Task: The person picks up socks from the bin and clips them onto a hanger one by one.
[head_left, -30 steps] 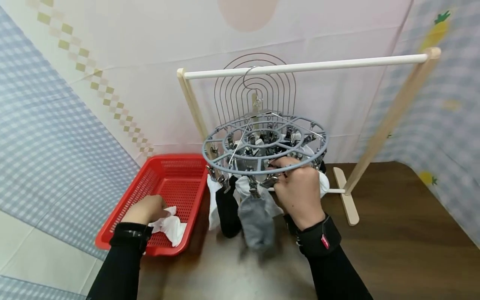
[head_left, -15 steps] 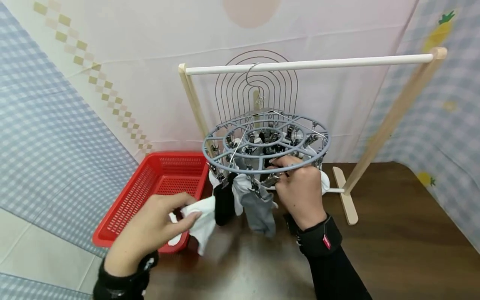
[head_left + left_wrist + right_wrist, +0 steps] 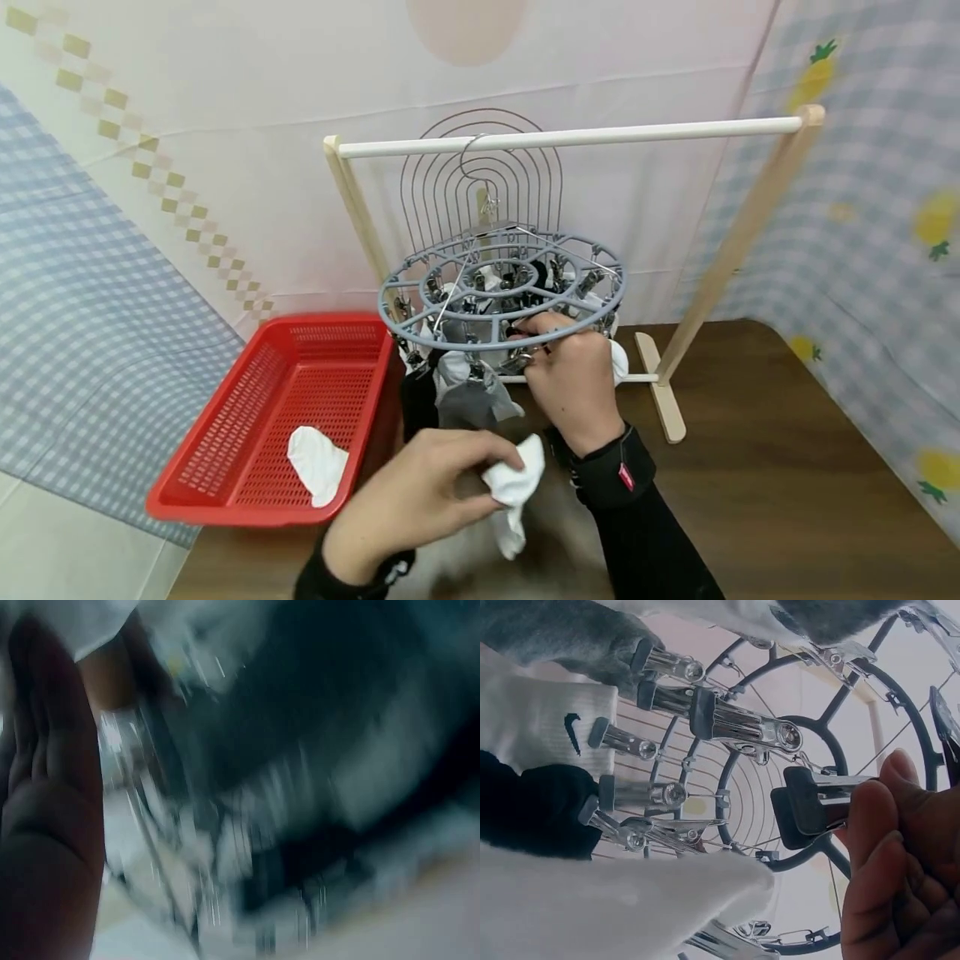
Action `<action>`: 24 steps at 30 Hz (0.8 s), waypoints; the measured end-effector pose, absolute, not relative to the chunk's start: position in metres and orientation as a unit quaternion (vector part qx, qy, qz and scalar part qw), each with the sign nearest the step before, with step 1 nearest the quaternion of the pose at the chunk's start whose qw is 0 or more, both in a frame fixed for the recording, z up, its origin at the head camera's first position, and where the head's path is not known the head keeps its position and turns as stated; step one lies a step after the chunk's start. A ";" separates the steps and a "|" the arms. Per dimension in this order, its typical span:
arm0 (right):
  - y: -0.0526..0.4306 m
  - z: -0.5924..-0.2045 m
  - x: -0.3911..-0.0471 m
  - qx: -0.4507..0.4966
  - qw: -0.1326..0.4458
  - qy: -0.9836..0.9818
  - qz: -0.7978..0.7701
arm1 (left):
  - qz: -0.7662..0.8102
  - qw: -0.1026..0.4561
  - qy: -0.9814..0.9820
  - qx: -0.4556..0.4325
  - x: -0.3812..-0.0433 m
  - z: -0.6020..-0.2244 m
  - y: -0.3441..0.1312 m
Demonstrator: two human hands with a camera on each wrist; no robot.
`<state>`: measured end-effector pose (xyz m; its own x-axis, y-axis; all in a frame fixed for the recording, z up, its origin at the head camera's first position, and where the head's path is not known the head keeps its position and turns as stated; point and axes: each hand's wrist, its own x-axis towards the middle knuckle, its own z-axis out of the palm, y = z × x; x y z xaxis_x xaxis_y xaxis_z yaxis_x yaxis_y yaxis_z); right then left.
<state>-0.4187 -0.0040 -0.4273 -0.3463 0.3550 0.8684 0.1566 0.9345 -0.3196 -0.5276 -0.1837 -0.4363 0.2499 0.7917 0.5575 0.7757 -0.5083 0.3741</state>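
Note:
My left hand (image 3: 423,487) pinches a small white sock (image 3: 520,475) between thumb and fingers, in front of the round hanger. The sock hangs down below the fingertips. At the front right of the grey hanger ring (image 3: 498,344), my right hand (image 3: 573,387) grips a metal clip (image 3: 802,806) with dark pads; no sock is in that clip in the right wrist view. Left of it hang a grey sock (image 3: 468,406) and a black sock (image 3: 418,404), partly behind the left hand. The left wrist view is badly blurred.
A red basket (image 3: 159,500) stands on the left with another white sock (image 3: 317,467) lying in it. The hanger hooks onto the white rod (image 3: 600,135) of a wooden rack. More clipped socks, such as a white one with a logo (image 3: 570,720), crowd beneath the ring.
My left hand has lifted a white sock out of the red basket and carried it right, towards the right hand. The right hand stays at its clip. The head view has shifted slightly.

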 end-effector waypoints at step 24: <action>0.006 -0.427 -0.412 -0.160 0.491 -0.797 0.312 | 0.383 -0.201 0.719 0.545 -0.529 -0.471 -0.106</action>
<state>-0.4117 0.0059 -0.4274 -0.4659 0.5619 0.6835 -0.0515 0.7540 -0.6549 -0.5294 -0.1060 -0.4710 -0.3261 0.6289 0.7058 0.9365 0.1130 0.3320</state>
